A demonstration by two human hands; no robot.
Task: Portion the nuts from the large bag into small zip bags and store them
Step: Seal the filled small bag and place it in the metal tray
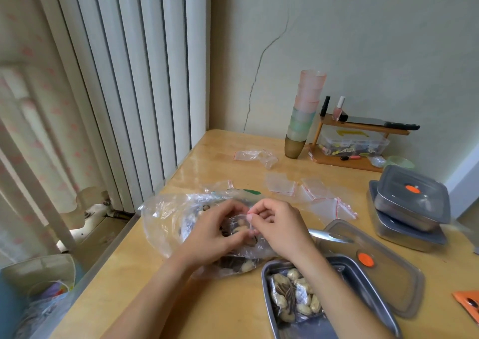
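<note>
- A person's left hand (215, 233) and right hand (281, 226) meet over a large clear bag (166, 217) of nuts lying crumpled at the middle of a wooden desk (233, 312).
- Between them is a small zip bag (239, 222) with a few pale nuts inside. The left hand's fingers curl round its body and the right hand's thumb and forefinger pinch its top edge.
- Just right of the large bag, at the near edge, an open steel container (265, 276) holds one filled bag (295, 297) of nuts, partly hidden by the right forearm.
- The container's grey lid (394, 284), with an orange valve, lies beside it, leaning on its far rim.
- Empty zip bags (281, 184) with red seal strips are scattered flat on the desk beyond the hands.
- Two closed lidded containers (414, 201) sit stacked near the desk's right edge.
- A tall stack of pastel cups (305, 105) stands by the wall.
</note>
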